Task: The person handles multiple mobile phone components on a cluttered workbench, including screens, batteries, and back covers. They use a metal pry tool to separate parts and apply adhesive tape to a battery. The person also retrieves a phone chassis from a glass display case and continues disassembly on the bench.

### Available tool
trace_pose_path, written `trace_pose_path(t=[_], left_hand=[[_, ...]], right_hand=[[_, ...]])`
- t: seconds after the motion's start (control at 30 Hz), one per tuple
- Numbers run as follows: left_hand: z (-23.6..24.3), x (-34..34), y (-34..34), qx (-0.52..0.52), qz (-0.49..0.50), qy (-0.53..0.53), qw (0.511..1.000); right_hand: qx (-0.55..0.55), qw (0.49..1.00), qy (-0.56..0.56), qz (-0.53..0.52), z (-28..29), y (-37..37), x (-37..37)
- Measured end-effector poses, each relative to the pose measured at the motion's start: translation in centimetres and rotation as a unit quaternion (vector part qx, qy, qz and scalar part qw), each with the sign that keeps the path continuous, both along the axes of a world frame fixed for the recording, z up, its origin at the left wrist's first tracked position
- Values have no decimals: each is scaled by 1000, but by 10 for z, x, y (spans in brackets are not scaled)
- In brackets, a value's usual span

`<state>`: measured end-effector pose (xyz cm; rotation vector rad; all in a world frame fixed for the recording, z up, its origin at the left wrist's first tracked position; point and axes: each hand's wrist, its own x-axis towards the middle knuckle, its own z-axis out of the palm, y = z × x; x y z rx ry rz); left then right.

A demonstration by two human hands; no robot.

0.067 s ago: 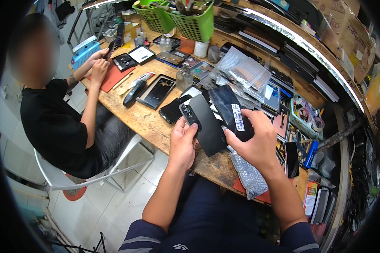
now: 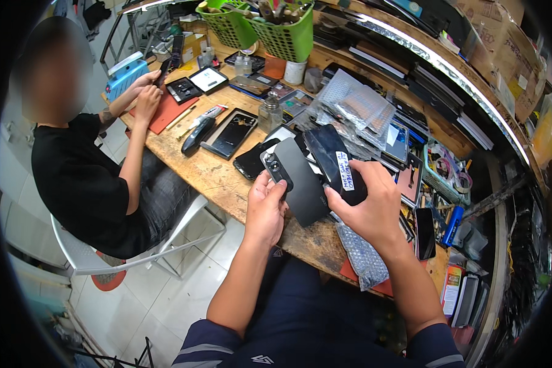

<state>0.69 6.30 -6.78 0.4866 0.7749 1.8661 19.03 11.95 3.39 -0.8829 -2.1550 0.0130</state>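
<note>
My left hand (image 2: 265, 211) is closed round a dark grey smartphone (image 2: 303, 193), its back with round camera lenses turned up and tilted. In my right hand (image 2: 372, 205) is a black smartphone (image 2: 325, 147), gripped at its near end beside a white handwritten label (image 2: 346, 172). The two phones are side by side above the bench, the grey one partly in front; whether they touch I cannot tell. Just beyond them lies another black phone (image 2: 250, 162) on the wood. Bubble wrap (image 2: 363, 254) rests below my right hand at the bench edge.
At the left a co-worker (image 2: 83, 178) sits on a white chair, both hands on a dark device. The wooden bench (image 2: 196, 178) carries a phone frame (image 2: 230, 134), a glass bottle (image 2: 270, 115) and stacked plastic sleeves (image 2: 356, 101). Green baskets (image 2: 282, 37) of tools stand at the back.
The view has shifted very slightly. My hands hold both phones in nearly the same pose.
</note>
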Motion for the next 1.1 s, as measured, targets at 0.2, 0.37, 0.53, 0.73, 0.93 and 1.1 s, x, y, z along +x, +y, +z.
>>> trace_pose_path(t=[0.2,0.37,0.53,0.73,0.93,1.1], left_hand=[[2,-14,0,47,-10,-49,998],[-6,-32,3,84,-29,-125,988],[-7,-26,4,84,-42,-173,980],[4,-18,9,61,-60,-242,967],[-15,-15,0,167,-161,-279,932],[-2,12,4,107,-150,-201,962]], right_hand=[[54,998,7,9,-4,10,-14],[80,996,-19,-40,-10,33,-12],[80,996,-35,-21,-20,18,-11],[-183,969,166,3,-31,26,-2],[-506,813,283,48,-28,21,-3],[-21,998,60,3,-42,10,-10]])
